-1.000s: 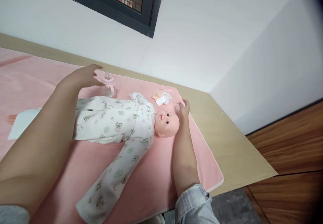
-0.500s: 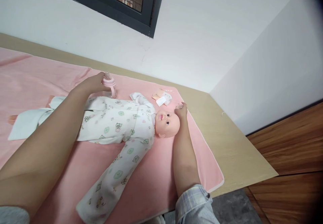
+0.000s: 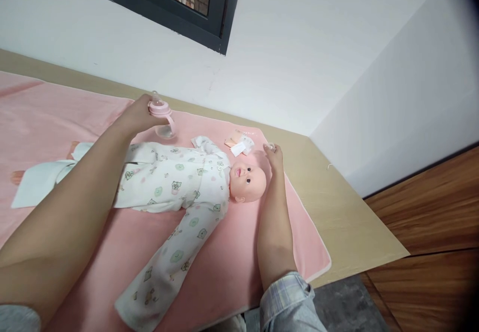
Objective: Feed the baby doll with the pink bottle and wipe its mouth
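My left hand (image 3: 141, 114) is closed round a baby bottle (image 3: 165, 131) with a pink collar, pink handles and a clear teat pointing up. The bottle is held upright, just beyond the doll's waist. My right hand (image 3: 276, 158) pinches a small clear cap (image 3: 271, 147) past the top of the doll's head. Between my arms a baby doll (image 3: 175, 175) lies on its back in a white printed outfit, head to the right. My left forearm crosses over its legs and hides part of them.
A pink blanket (image 3: 232, 252) covers much of the wooden table (image 3: 337, 212). Near the doll's head lies a small clear packet (image 3: 241, 143) with a white label. A white wall (image 3: 284, 73) with a dark window frame (image 3: 209, 35) stands behind, and wooden panels (image 3: 430, 222) are at the right.
My left hand has lifted the baby bottle slightly, so more of its clear body shows. My right hand has risen a little away from the doll's head with the clear cap.
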`<state>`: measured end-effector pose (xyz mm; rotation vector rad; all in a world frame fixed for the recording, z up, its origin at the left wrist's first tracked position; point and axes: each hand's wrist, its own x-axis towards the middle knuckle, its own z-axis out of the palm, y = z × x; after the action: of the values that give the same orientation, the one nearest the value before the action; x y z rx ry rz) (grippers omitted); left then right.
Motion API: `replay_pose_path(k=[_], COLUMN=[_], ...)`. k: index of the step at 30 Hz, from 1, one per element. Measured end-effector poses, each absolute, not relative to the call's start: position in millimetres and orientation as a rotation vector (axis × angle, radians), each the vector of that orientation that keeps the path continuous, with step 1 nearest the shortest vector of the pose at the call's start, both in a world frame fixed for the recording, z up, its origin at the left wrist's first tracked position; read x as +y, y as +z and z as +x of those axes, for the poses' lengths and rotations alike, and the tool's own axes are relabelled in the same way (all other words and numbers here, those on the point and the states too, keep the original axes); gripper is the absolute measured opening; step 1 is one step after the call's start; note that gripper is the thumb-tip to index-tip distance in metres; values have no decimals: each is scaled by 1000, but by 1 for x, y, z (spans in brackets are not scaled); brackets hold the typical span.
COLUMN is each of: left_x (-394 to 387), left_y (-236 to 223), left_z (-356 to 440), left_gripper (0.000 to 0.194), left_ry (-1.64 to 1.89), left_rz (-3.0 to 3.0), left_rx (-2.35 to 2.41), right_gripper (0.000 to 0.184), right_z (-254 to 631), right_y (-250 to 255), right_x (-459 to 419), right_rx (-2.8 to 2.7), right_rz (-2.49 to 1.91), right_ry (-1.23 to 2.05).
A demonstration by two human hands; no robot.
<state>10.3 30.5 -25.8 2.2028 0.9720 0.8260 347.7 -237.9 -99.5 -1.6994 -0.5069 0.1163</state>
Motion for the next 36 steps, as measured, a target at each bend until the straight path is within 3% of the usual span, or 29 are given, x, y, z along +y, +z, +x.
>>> replay_pose_path(k=[5,10,15,22,27,36], left_x=[-5,-47,-83,-103,-105,-108], left_y=[-1,5,6,17,19,19], left_z=[22,41,49,41,39,36], left_gripper=[79,58,55,50,69,78], left_ry=[904,893,858,874,866,909], left_rz=[2172,2392,2463,2488,2431,2401], left_rx=[851,574,424,341,391,346], right_gripper=[48,54,62,66,65,91], right_z=[323,290,239,195,184,167], right_y=[-47,-3,27,28,23,23], right_x=[-244,-251,-246,-225,-218,-218], right_rx=[-765,-1037,-1263,-1464,-1504,-1465], right_rz=[-1506,-1348,-1277,-1303,-1338,-1344], right_ry=[139,160,131,183,222,125])
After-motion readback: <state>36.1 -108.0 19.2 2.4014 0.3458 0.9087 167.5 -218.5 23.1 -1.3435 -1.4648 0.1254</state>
